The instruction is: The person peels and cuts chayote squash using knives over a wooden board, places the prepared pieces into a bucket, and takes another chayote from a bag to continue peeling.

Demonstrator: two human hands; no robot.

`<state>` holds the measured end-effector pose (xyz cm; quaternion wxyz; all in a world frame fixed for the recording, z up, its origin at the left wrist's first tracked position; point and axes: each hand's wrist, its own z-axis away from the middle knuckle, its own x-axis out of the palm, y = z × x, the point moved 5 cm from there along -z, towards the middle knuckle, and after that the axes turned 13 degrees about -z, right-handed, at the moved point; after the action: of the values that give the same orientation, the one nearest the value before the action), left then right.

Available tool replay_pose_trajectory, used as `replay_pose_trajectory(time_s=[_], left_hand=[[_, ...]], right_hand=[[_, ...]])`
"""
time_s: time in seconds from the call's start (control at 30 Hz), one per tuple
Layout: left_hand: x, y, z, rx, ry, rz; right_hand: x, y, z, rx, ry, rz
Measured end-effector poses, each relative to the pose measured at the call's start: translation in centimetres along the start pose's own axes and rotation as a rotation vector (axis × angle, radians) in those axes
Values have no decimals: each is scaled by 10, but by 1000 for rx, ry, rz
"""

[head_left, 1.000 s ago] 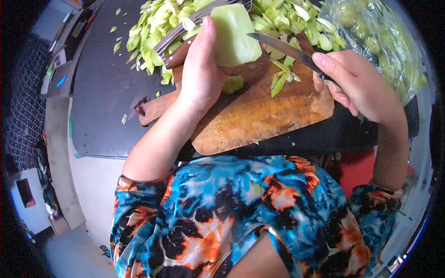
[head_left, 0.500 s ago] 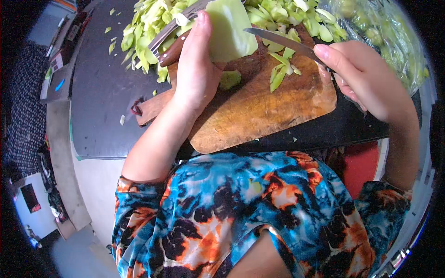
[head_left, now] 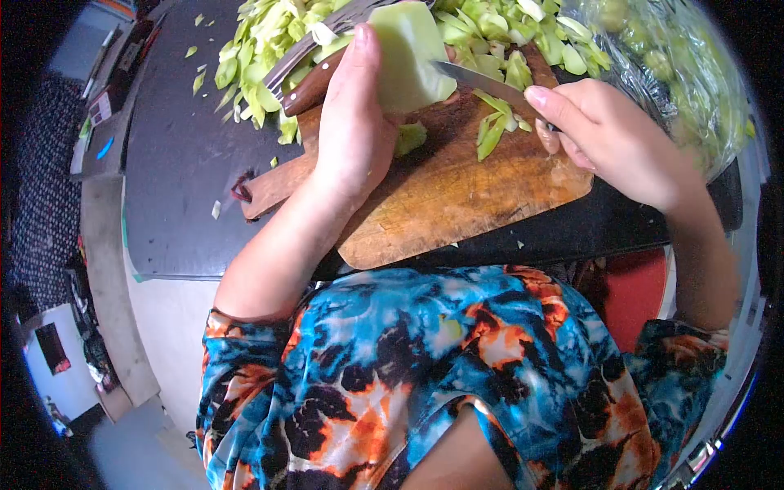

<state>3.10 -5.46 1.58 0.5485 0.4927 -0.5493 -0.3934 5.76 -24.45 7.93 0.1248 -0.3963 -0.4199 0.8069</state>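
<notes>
Nearer the body than both sets of fingers, left (head_left: 365,49) and right (head_left: 545,104), the cutting board (head_left: 474,204) offers a bare stretch to cross. Between them, though, the knife (head_left: 488,84) bars the way. A brown handle (head_left: 314,86) crowds the left fingers' outer side; past it, the desk (head_left: 188,196) opens out. Heaped slices (head_left: 490,24) block the far side, and a plastic bag (head_left: 686,82) the right fingers' far right.

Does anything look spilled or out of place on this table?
Yes, slightly: a few green vegetable scraps lie loose on the black tabletop, left of the cutting board, away from the main heap. They look like stray cuttings.
</notes>
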Motion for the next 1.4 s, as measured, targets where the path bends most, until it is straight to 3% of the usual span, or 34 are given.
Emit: replay_pose_trajectory(time_s=[0.37,0.63,0.83,0.93,1.07,1.1,1.13,1.23,1.33,1.4], left_hand=[[-3,1,-1,-11,75,177],[-5,0,-4,-35,128,294],[1,17,-10,-56,-258,692],[3,18,-9,-81,-218,708],[-16,28,-15,14,84,553],[-15,29,-14,13,130,564],[-13,28,-13,9,173,573],[-12,21,-13,95,-168,631],[-10,25,-7,154,79,393],[-13,28,-9,197,95,376]], right_hand=[[47,28,-22,140,-78,-647],[72,23,-22,215,-284,-1091],[53,19,-15,178,-326,-889],[47,20,-4,86,-182,-695],[31,5,17,-349,339,15],[32,0,19,-224,265,-28],[36,-2,18,-263,282,-56],[48,-11,7,-324,238,-258],[56,-13,-1,-322,223,-369],[62,-9,-4,-303,163,-458]])
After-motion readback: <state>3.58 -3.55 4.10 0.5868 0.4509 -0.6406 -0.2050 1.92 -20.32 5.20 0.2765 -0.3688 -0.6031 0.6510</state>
